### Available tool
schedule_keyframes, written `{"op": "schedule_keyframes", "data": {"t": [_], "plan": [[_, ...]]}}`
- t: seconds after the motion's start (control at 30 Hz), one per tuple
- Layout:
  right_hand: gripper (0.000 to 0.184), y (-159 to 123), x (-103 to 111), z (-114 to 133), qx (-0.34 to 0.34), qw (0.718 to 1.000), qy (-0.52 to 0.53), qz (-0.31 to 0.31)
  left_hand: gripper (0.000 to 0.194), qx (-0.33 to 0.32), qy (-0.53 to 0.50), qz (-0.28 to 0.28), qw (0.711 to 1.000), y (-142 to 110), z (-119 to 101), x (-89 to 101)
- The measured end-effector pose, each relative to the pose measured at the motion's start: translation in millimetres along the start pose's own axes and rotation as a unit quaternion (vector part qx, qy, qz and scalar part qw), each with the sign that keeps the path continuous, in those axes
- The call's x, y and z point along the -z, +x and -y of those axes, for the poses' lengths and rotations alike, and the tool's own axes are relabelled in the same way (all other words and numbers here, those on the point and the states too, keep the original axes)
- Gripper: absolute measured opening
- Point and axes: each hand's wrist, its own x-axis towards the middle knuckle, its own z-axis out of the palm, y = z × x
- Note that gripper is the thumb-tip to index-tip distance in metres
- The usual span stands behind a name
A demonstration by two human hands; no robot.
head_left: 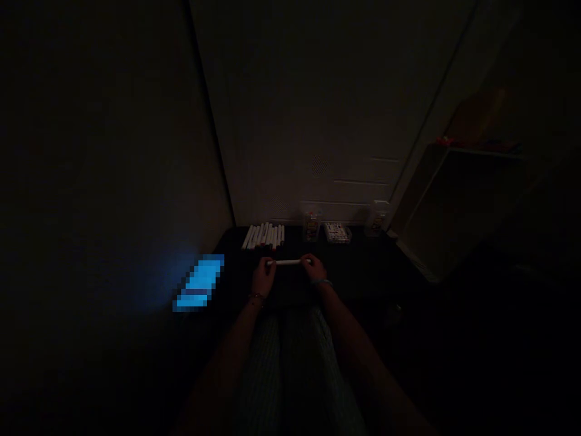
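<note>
A white marker [288,262] lies level between my two hands, above the dark tabletop [363,272]. Its left end is pinched in the fingers of my left hand [264,274], which has a bracelet at the wrist. My right hand [314,267], with a band on its wrist, grips the other end. Just beyond my left hand, several white markers [265,236] rest side by side in a row. Beyond my right hand stands a clear case [311,226] with a label, and beside it a clear tray [338,233] of small printed white pieces.
A glowing blue, pixelated screen [200,283] sits at the table's left edge. Another clear case [376,219] stands at the back right, against the wall [290,121]. To the right is a pale shelf unit [422,206] with things on top. The room is very dark.
</note>
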Motion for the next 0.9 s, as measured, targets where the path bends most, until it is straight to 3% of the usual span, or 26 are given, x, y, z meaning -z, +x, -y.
{"op": "schedule_keyframes", "data": {"t": [0.33,0.7,0.9], "plan": [[0.026,1.4,-0.3,1.7,-0.005,1.0,-0.005,0.001,0.035,0.02,-0.025,0.002,0.999,1.1,3.9,-3.4],[0.029,-3.3,5.1,7.5,0.0,1.0,0.006,0.014,0.027,0.009,-0.034,0.007,0.999,3.5,6.4,-1.7],[0.027,-3.2,4.8,9.6,-0.006,0.999,0.031,0.021,0.031,0.011,-0.066,-0.025,0.997,5.0,9.5,-2.3]]}}
